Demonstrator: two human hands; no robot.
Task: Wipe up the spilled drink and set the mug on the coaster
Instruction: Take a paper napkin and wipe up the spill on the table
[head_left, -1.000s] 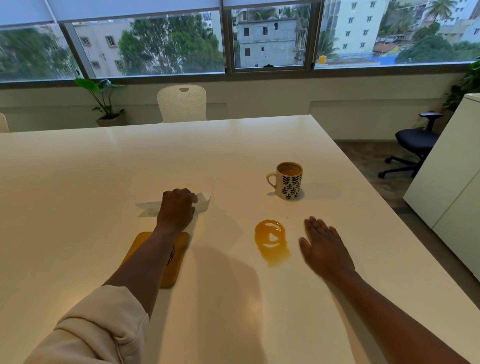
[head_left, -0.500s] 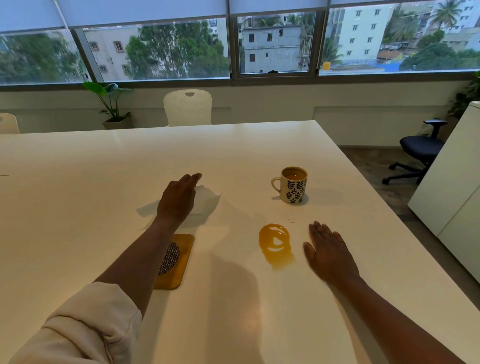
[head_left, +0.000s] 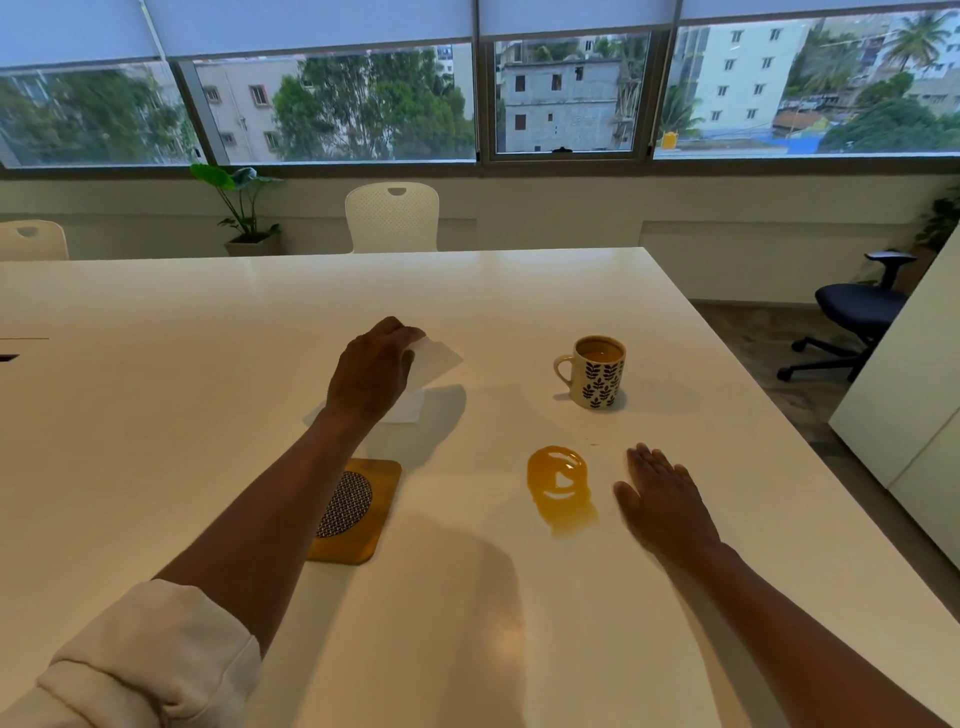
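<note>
A brown puddle of spilled drink (head_left: 560, 483) lies on the white table (head_left: 156, 364). Behind it stands a cream mug (head_left: 597, 371) with dark leaf prints, handle to the left, drink inside. A square amber coaster (head_left: 374, 530) with a woven round centre lies to the left, partly under my left forearm. My left hand (head_left: 371, 371) pinches a white paper napkin (head_left: 436, 364) and holds one edge raised off the table. My right hand (head_left: 662, 493) rests flat, fingers spread, just right of the puddle.
A few small drops (head_left: 592, 441) dot the table between mug and puddle. White chairs (head_left: 392, 215) stand at the far edge, a potted plant (head_left: 244, 208) by the window. A dark office chair (head_left: 857, 317) and a white cabinet (head_left: 914, 405) stand to the right.
My left hand has reached farther over the napkin, closed on it and lifted its edge. The coaster shows more from under my forearm. My right hand has stayed put.
</note>
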